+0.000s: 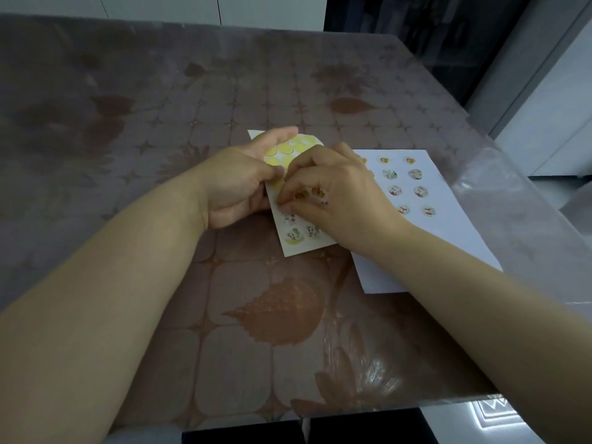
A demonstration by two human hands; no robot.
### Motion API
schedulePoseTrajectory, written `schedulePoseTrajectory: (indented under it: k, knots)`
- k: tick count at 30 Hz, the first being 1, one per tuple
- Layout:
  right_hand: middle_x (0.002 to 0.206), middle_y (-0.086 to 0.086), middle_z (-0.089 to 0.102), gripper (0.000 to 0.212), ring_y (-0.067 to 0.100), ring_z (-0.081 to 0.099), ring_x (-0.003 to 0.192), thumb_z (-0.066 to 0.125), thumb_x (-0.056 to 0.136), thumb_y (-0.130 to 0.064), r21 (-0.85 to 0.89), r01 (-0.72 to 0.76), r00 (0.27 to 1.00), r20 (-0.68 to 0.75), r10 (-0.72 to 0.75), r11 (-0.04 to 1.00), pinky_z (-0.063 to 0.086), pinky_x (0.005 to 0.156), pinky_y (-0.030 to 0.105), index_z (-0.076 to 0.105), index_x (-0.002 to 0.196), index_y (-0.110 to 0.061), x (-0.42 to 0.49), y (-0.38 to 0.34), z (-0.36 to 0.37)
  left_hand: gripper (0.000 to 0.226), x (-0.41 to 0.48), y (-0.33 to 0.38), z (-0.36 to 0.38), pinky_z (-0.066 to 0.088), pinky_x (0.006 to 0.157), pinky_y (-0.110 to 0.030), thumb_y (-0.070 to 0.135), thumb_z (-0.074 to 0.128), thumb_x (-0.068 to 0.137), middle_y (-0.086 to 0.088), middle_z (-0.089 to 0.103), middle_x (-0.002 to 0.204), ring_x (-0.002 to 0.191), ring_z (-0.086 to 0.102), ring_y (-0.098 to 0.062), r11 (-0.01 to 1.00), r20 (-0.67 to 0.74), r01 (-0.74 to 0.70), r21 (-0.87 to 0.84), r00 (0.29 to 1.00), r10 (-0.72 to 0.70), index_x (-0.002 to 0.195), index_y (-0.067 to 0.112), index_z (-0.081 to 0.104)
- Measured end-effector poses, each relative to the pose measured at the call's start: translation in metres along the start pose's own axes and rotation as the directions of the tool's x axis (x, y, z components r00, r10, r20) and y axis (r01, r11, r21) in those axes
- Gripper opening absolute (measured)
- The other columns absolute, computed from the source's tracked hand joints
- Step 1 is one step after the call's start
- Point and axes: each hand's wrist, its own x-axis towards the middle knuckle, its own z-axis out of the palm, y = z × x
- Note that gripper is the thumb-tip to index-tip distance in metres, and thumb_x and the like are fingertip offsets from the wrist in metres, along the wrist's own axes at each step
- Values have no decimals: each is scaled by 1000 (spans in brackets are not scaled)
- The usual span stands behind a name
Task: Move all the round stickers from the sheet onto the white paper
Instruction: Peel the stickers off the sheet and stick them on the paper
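Note:
The sticker sheet (296,243) lies tilted at the table's middle; its upper part shows yellow empty circles and its lower part holds a few round picture stickers (293,234). My left hand (238,184) grips the sheet's left edge, thumb on top. My right hand (336,200) rests on the sheet, with thumb and forefinger pinched at a sticker's edge near the sheet's left side. To the right lies the white paper (448,200), with several round stickers (415,174) stuck on it in columns. My right wrist covers the paper's left part.
The table (224,91) carries a brownish patterned cloth under clear plastic. Its right edge (525,200) runs close beside the white paper, and its front edge lies near my body. A dark doorway and white cabinets stand beyond the far side.

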Motion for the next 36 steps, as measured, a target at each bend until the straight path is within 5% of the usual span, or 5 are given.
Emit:
schedulePoseTrajectory:
  k: [6,12,24,30,36]
  knots:
    - [74,-27,49,4,7,46,85,65,84,-17,157,-93,995,50,87,983,32,77,6,68,86,-15,0,-4,-10,54,-1,1,-2,57,63,-25,-4,37,95,-13,60,111,79,63,-16,1000,16,-23,19,1000,23,136,32,43]
    - [74,-16,58,4,-2,55,78,65,83,-12,277,-258,965,108,237,925,40,68,6,65,85,-16,1,0,-11,86,-4,-1,-5,56,75,-27,2,69,73,-4,66,116,96,69,-15,997,144,-59,58,988,50,144,33,30]
    - [75,-9,70,23,-6,53,61,75,75,-17,418,-291,947,-2,321,861,38,61,5,60,89,-27,7,0,-36,98,-4,-6,-3,56,85,-29,-22,61,72,1,64,121,107,65,-12,945,170,-124,302,983,75,145,35,27]
    - [77,-8,74,26,5,65,68,76,72,-21,79,-559,738,502,452,825,47,69,29,64,93,-29,-7,22,-86,84,-1,3,-15,56,76,-22,-23,43,82,5,59,124,103,63,-8,968,-125,-156,194,975,182,143,33,31]
    - [76,-13,72,27,-6,61,67,78,71,-19,-35,-542,678,572,462,839,40,69,25,63,91,-31,-9,25,-77,82,3,1,-15,51,81,-22,-20,42,82,6,57,127,110,60,-8,956,-204,-166,243,954,218,142,35,31]
